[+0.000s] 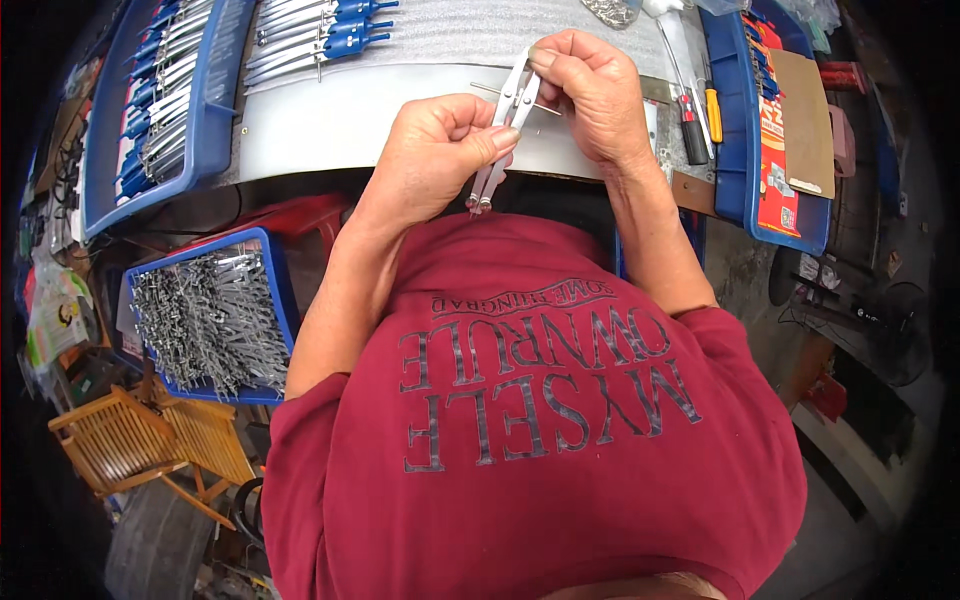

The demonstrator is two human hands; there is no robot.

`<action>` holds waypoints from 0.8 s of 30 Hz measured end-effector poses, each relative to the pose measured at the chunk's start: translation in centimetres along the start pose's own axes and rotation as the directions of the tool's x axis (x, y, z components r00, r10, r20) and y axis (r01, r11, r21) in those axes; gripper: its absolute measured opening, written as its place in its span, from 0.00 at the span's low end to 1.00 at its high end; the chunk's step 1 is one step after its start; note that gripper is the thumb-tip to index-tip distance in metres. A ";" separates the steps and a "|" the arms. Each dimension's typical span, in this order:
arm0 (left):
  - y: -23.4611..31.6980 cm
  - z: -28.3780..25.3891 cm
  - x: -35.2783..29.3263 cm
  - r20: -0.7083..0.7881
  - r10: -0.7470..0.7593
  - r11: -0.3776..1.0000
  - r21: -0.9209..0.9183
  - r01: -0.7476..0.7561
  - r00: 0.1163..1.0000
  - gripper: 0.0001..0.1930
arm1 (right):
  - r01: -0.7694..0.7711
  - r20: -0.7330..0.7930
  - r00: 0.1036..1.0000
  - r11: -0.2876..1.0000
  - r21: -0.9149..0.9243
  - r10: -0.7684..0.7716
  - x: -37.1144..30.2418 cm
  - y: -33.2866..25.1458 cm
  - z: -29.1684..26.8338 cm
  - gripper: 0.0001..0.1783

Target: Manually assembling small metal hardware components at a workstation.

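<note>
A silvery two-legged tool (509,88), crossed by a thin rod (482,87), is held slanted at the near edge of the counter (340,120), pinched midway by the left hand (437,145) and at its far end by the right hand (598,90).

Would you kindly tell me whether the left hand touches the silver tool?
Touching: the head view shows the left hand gripping the silver tool, thumb across it.

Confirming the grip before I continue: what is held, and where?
A silver two-legged metal tool: the left hand holds its middle; the right hand pinches its upper end.
</note>
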State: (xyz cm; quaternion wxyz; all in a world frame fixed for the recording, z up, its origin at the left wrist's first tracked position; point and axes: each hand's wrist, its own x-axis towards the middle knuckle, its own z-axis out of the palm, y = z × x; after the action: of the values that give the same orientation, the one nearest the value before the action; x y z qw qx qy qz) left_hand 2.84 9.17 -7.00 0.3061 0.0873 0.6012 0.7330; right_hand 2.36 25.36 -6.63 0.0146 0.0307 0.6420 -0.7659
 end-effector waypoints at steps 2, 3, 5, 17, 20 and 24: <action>0.0 0.0 0.0 0.000 -0.002 1.000 -0.004 0.002 1.000 0.05 | -0.009 0.003 1.000 1.000 -0.005 0.009 0.1 0.0 -0.2 0.06; 0.2 0.1 0.0 -0.002 -0.005 1.000 -0.005 0.005 1.000 0.05 | -0.013 0.002 1.000 1.000 -0.012 0.013 0.1 0.0 -0.3 0.06; 0.2 0.1 0.1 -0.007 -0.008 1.000 -0.006 0.008 1.000 0.05 | 0.009 -0.001 1.000 0.999 -0.030 -0.009 0.3 0.2 -0.4 0.07; 0.6 0.4 -0.1 0.076 -0.027 0.990 -0.137 0.037 0.997 0.06 | 0.040 -0.061 0.997 0.999 0.020 -0.038 -0.2 -0.6 0.1 0.04; 0.2 0.4 0.1 0.118 -0.048 0.985 -0.161 0.066 0.992 0.09 | 0.051 -0.058 0.997 0.998 0.026 -0.049 -0.1 -0.2 0.0 0.04; 0.4 0.6 0.2 0.193 -0.095 0.925 -0.345 0.158 0.977 0.13 | 0.079 -0.010 0.997 0.996 0.047 -0.079 -0.3 -0.3 -0.1 0.04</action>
State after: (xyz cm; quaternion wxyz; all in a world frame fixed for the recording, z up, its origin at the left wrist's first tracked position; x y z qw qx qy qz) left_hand 2.85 9.72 -6.53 0.4146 0.0543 0.4328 0.7987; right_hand 2.62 25.48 -6.37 -0.0189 0.0087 0.6244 -0.7808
